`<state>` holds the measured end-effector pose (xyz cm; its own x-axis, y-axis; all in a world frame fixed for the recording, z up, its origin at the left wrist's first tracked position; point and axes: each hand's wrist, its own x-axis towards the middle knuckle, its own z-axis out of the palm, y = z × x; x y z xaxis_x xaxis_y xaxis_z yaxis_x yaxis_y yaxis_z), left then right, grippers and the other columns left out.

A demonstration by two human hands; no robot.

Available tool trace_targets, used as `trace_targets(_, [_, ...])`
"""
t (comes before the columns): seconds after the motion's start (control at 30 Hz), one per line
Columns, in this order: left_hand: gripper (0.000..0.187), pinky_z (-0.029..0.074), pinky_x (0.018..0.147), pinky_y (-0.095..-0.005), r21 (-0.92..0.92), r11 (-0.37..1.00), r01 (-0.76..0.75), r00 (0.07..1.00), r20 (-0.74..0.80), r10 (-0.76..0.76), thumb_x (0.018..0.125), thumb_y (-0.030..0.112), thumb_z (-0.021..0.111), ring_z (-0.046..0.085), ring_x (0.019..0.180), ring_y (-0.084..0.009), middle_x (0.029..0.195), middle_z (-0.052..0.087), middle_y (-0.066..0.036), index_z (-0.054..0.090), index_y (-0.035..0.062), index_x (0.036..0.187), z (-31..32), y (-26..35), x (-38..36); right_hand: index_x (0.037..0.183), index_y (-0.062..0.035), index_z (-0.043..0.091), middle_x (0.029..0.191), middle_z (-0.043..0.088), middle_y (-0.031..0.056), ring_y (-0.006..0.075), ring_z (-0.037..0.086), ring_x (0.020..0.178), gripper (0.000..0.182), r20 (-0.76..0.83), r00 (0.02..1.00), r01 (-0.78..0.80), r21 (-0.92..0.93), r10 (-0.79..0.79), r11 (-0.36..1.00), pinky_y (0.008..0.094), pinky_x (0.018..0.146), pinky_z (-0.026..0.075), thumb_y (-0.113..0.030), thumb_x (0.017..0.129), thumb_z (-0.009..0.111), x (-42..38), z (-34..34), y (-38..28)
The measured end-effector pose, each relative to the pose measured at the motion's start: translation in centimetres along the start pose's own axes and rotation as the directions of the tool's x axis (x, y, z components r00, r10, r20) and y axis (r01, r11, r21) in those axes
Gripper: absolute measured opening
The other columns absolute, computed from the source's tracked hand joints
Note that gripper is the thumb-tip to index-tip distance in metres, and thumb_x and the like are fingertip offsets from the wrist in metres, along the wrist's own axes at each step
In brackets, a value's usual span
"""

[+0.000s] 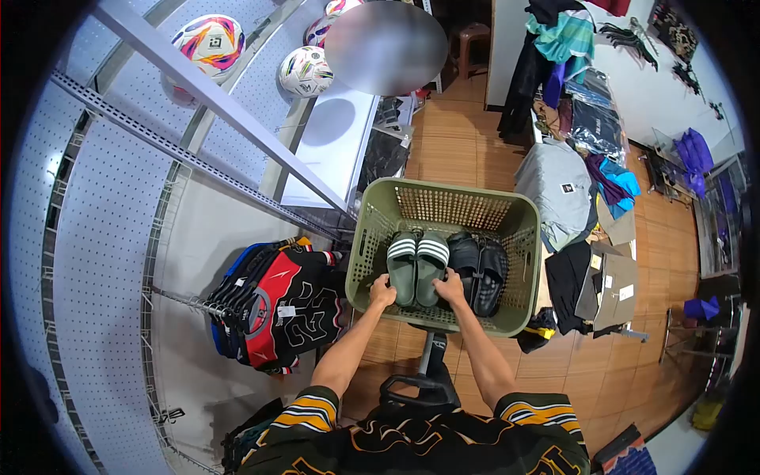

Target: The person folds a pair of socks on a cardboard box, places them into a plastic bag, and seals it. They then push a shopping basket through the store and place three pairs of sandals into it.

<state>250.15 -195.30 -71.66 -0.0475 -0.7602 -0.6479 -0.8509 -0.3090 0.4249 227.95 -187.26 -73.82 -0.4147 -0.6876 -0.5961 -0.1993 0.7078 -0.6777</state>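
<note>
An olive-green perforated plastic basket (467,192) stands in front of me. Inside it, a pair of green slide sandals (417,269) with white stripes lies side by side, straps toward the far wall. My left hand (383,291) is closed on the outer heel edge of the left green slide. On the other side, my right hand (450,286) grips the heel edge of the right green slide, thumb on top. A pair of black slide sandals (477,269) rests to the right of the green pair, beside my right hand.
Jerseys (277,309) hang on a rack at the left. Behind it, white shelving (321,170) holds footballs (306,72). At the right, a table carries folded clothes and a grey garment (554,182). A black handle (418,390) is below the basket.
</note>
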Motion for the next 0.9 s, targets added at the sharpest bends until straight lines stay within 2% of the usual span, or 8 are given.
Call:
trace_targets(0.27, [0.067, 0.044, 0.116, -0.0478, 0.030, 0.986, 0.165, 0.984, 0.056, -0.167, 0.094, 0.008, 0.062, 0.049, 0.143, -0.0351, 0.158, 0.050, -0.015, 0.043, 0.0142, 0.158, 0.4, 0.2, 2.0, 0.144, 0.0006, 0.057, 0.132, 0.068, 0.0219, 0.0357, 0.069, 0.117, 0.079, 0.095, 0.988, -0.128, 0.074, 0.121, 0.989, 0.0419, 0.099, 0.054, -0.030, 0.075, 0.082, 4.0, 4.0, 3.2])
trace_targets(0.4, [0.075, 0.041, 0.118, -0.0466, 0.007, 0.990, 0.141, 0.980, 0.142, -0.141, 0.089, 0.014, 0.064, 0.047, 0.144, -0.0369, 0.158, 0.049, -0.017, 0.040, 0.0106, 0.160, 3.7, -3.8, 5.9, 0.148, -0.0019, 0.053, 0.135, 0.068, 0.0206, 0.0328, 0.068, 0.120, 0.082, 0.120, 0.977, -0.189, 0.129, 0.174, 0.974, 0.0403, 0.101, 0.053, -0.028, 0.076, 0.082, 4.7, 5.1, 4.8])
trace_targets(0.53, [0.078, 0.040, 0.117, -0.0442, -0.207, 0.976, 0.065, 0.983, 0.180, -0.027, 0.090, 0.018, 0.067, 0.047, 0.144, -0.0385, 0.157, 0.047, -0.023, 0.036, 0.0042, 0.160, 5.2, -6.4, 7.4, 0.151, -0.0004, 0.048, 0.137, 0.067, 0.0218, 0.0343, 0.066, 0.125, 0.086, 0.095, 0.989, -0.120, 0.086, 0.112, 0.989, 0.0417, 0.104, 0.052, -0.028, 0.077, 0.082, 2.8, 4.0, 3.7])
trace_targets(0.63, [0.078, 0.041, 0.117, -0.0442, -0.254, 0.967, -0.013, 0.992, 0.117, 0.044, 0.094, 0.021, 0.069, 0.047, 0.144, -0.0386, 0.158, 0.047, -0.023, 0.034, 0.0036, 0.161, 4.6, -5.6, 5.9, 0.151, 0.0023, 0.047, 0.138, 0.066, 0.0236, 0.0364, 0.064, 0.127, 0.086, 0.061, 0.994, -0.091, 0.060, 0.087, 0.994, 0.0427, 0.105, 0.050, -0.028, 0.079, 0.081, 0.9, 2.8, 1.6])
trace_targets(0.67, [0.076, 0.043, 0.115, -0.0440, -0.296, 0.949, -0.107, 0.990, 0.053, 0.128, 0.096, 0.023, 0.070, 0.051, 0.141, -0.0386, 0.156, 0.048, -0.024, 0.035, 0.0039, 0.160, 4.9, -5.9, 5.6, 0.151, 0.0031, 0.047, 0.139, 0.065, 0.0244, 0.0372, 0.063, 0.128, 0.085, 0.046, 0.997, -0.070, 0.042, 0.068, 0.997, 0.0430, 0.106, 0.050, -0.028, 0.080, 0.081, 0.5, 2.6, 1.4])
trace_targets(0.77, [0.068, 0.047, 0.109, -0.0405, -0.444, 0.860, -0.253, 0.961, -0.011, 0.277, 0.098, 0.009, 0.068, 0.057, 0.134, -0.0328, 0.152, 0.053, -0.024, 0.036, -0.0012, 0.158, 0.7, -2.7, -0.2, 0.150, 0.0036, 0.047, 0.140, 0.063, 0.0275, 0.0384, 0.062, 0.129, 0.081, 0.029, 0.999, 0.020, -0.004, -0.020, 1.000, 0.0435, 0.105, 0.050, -0.027, 0.083, 0.080, -0.9, 2.1, -0.3])
trace_targets(0.8, [0.065, 0.047, 0.111, -0.0395, -0.559, 0.785, -0.268, 0.953, -0.032, 0.302, 0.101, 0.011, 0.066, 0.057, 0.135, -0.0316, 0.152, 0.053, -0.024, 0.036, -0.0008, 0.158, -1.5, -0.9, -3.5, 0.149, 0.0038, 0.049, 0.138, 0.064, 0.0281, 0.0389, 0.064, 0.127, 0.078, 0.014, 0.998, 0.064, 0.018, -0.065, 0.998, 0.0435, 0.105, 0.050, -0.025, 0.084, 0.079, -1.0, 2.6, -0.6])
trace_targets(0.9, [0.061, 0.048, 0.111, -0.0391, -0.581, 0.708, -0.402, 0.896, -0.091, 0.434, 0.103, 0.015, 0.067, 0.058, 0.134, -0.0289, 0.154, 0.051, -0.022, 0.040, -0.0007, 0.156, -8.6, 0.7, -10.6, 0.141, 0.0058, 0.056, 0.120, 0.074, 0.0232, 0.0320, 0.073, 0.111, 0.069, 0.044, 0.965, 0.254, 0.084, -0.258, 0.963, 0.0390, 0.096, 0.055, -0.025, 0.084, 0.080, -1.8, 2.8, -4.7])
